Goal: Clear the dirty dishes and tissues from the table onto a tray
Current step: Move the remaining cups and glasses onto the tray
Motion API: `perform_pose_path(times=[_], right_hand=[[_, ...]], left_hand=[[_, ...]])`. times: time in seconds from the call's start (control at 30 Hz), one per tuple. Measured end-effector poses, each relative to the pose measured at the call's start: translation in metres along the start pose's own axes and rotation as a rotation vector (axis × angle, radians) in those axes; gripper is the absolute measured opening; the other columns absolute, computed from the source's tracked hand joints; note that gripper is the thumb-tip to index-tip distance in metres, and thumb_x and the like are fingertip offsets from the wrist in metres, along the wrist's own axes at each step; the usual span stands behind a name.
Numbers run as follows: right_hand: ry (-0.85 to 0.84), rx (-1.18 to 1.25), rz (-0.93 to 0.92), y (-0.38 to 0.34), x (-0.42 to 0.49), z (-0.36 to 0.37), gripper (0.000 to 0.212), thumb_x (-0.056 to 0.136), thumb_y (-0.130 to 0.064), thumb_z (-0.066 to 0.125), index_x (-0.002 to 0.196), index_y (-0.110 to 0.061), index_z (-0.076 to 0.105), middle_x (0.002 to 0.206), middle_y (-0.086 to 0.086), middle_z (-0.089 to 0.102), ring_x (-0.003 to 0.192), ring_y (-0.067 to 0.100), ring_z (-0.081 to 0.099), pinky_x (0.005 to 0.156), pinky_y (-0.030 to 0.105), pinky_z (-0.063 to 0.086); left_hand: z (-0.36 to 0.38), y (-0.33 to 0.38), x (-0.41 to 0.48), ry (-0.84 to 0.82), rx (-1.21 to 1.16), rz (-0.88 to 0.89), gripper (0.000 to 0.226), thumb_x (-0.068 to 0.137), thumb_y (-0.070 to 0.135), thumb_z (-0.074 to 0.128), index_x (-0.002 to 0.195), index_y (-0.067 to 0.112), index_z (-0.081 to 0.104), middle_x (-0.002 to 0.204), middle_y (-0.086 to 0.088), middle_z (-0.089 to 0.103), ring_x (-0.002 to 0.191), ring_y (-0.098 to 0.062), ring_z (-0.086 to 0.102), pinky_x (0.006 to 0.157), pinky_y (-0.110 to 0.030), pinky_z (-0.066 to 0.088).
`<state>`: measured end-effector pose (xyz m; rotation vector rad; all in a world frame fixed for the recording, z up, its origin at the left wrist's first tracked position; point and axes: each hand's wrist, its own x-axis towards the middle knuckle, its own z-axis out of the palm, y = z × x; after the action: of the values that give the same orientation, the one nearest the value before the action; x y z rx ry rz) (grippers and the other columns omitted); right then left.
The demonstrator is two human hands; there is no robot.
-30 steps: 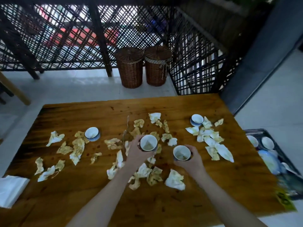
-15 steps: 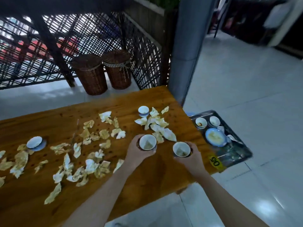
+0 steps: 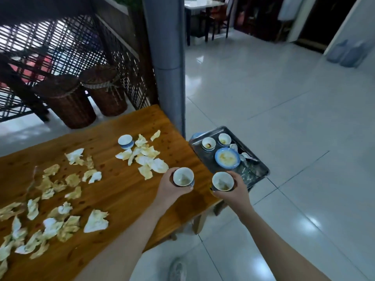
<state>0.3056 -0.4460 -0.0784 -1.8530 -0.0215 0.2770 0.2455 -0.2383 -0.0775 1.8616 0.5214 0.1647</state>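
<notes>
My left hand (image 3: 169, 187) grips a dirty white cup (image 3: 183, 176) above the wooden table's (image 3: 125, 191) right end. My right hand (image 3: 233, 192) grips a second dirty cup (image 3: 222, 181) just past the table's edge, at the near corner of the metal tray (image 3: 261, 169). The tray sits low beside the table and holds two small cups (image 3: 208, 142), a blue-rimmed dish (image 3: 227, 158) and spoons. Another cup (image 3: 125, 141) stands on the table's far side. Several crumpled stained tissues (image 3: 142, 157) are strewn over the table.
A grey pillar (image 3: 166, 57) rises behind the table's right end. Two wicker baskets (image 3: 85, 96) stand against a lattice screen. Glossy tiled floor (image 3: 284, 118) spreads to the right, with another table and chairs far back. My shoe (image 3: 178, 268) shows below.
Both hands have carried their cups to the right, from over the table's middle to its right end, and the view has swung right so the tray now lies just beyond them.
</notes>
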Motion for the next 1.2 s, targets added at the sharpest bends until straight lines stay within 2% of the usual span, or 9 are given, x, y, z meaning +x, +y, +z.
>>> perform_pose_path(times=[0.1, 0.2, 0.37, 0.47, 0.63, 0.83, 1.03, 1.13, 1.2], right_hand=[[0.045, 0.007, 0.019, 0.011, 0.01, -0.022, 0.07, 0.054, -0.007, 0.088, 0.114, -0.021, 0.053, 0.104, -0.005, 0.06, 0.096, 0.011, 0.058, 0.081, 0.031, 0.052], [0.078, -0.001, 0.038, 0.023, 0.022, -0.044, 0.07, 0.053, -0.01, 0.089, 0.111, -0.024, 0.053, 0.103, -0.008, 0.059, 0.095, 0.009, 0.057, 0.077, 0.026, 0.049], [0.111, -0.028, 0.08, 0.038, 0.052, -0.08, 0.071, 0.054, -0.007, 0.089, 0.113, -0.019, 0.053, 0.103, -0.005, 0.059, 0.092, 0.008, 0.057, 0.069, 0.017, 0.045], [0.125, -0.045, 0.11, 0.046, 0.074, -0.102, 0.069, 0.054, -0.006, 0.089, 0.11, -0.02, 0.052, 0.101, -0.006, 0.059, 0.09, 0.008, 0.057, 0.068, 0.019, 0.045], [0.084, -0.101, 0.113, 0.047, 0.125, -0.141, 0.069, 0.054, -0.006, 0.088, 0.11, -0.022, 0.051, 0.101, -0.007, 0.058, 0.089, 0.005, 0.057, 0.067, 0.019, 0.044], [0.117, -0.098, 0.141, 0.05, 0.173, -0.175, 0.068, 0.054, -0.011, 0.089, 0.108, -0.03, 0.051, 0.1, -0.012, 0.059, 0.086, 0.003, 0.058, 0.063, 0.018, 0.044], [0.113, -0.186, 0.185, 0.065, 0.212, -0.186, 0.07, 0.051, -0.02, 0.089, 0.11, -0.028, 0.052, 0.096, -0.009, 0.061, 0.085, 0.013, 0.061, 0.076, 0.038, 0.055], [0.058, -0.221, 0.182, 0.075, 0.236, -0.184, 0.069, 0.052, -0.02, 0.089, 0.11, -0.026, 0.052, 0.098, -0.008, 0.059, 0.089, 0.016, 0.06, 0.081, 0.039, 0.054], [-0.013, -0.231, 0.186, 0.081, 0.254, -0.181, 0.069, 0.053, -0.02, 0.089, 0.111, -0.026, 0.051, 0.1, -0.007, 0.058, 0.091, 0.015, 0.059, 0.08, 0.035, 0.054]], left_hand=[[0.025, 0.007, 0.012, -0.038, 0.007, -0.008, 0.065, 0.06, 0.02, 0.09, 0.115, 0.026, 0.056, 0.108, 0.013, 0.056, 0.101, -0.005, 0.053, 0.083, -0.018, 0.044], [0.053, 0.013, 0.025, -0.079, 0.019, 0.0, 0.064, 0.06, 0.021, 0.09, 0.113, 0.028, 0.055, 0.107, 0.018, 0.056, 0.1, 0.0, 0.052, 0.082, -0.013, 0.042], [0.106, 0.018, 0.053, -0.131, -0.002, 0.008, 0.064, 0.06, 0.019, 0.09, 0.113, 0.026, 0.055, 0.111, 0.01, 0.06, 0.103, -0.006, 0.055, 0.083, -0.015, 0.044], [0.136, 0.021, 0.077, -0.14, -0.016, 0.0, 0.063, 0.058, 0.018, 0.09, 0.111, 0.026, 0.056, 0.11, 0.008, 0.06, 0.103, -0.007, 0.055, 0.087, -0.02, 0.046], [0.184, 0.035, 0.118, -0.111, -0.037, -0.035, 0.065, 0.057, 0.016, 0.091, 0.111, 0.021, 0.055, 0.11, 0.005, 0.06, 0.102, -0.011, 0.055, 0.082, -0.018, 0.044], [0.225, 0.045, 0.154, -0.098, 0.003, -0.049, 0.068, 0.055, 0.015, 0.091, 0.114, 0.017, 0.056, 0.113, 0.0, 0.061, 0.105, -0.016, 0.056, 0.092, -0.032, 0.047], [0.243, 0.036, 0.176, -0.083, -0.038, -0.13, 0.07, 0.053, 0.009, 0.092, 0.111, 0.028, 0.057, 0.109, 0.014, 0.063, 0.103, -0.005, 0.057, 0.081, -0.014, 0.044], [0.249, 0.028, 0.18, -0.025, -0.048, -0.18, 0.068, 0.053, 0.009, 0.092, 0.104, 0.037, 0.055, 0.104, 0.021, 0.061, 0.098, 0.002, 0.057, 0.075, -0.009, 0.044], [0.254, 0.025, 0.184, 0.012, -0.037, -0.207, 0.068, 0.055, 0.009, 0.091, 0.108, 0.032, 0.055, 0.104, 0.02, 0.06, 0.099, -0.001, 0.056, 0.078, -0.01, 0.043]])
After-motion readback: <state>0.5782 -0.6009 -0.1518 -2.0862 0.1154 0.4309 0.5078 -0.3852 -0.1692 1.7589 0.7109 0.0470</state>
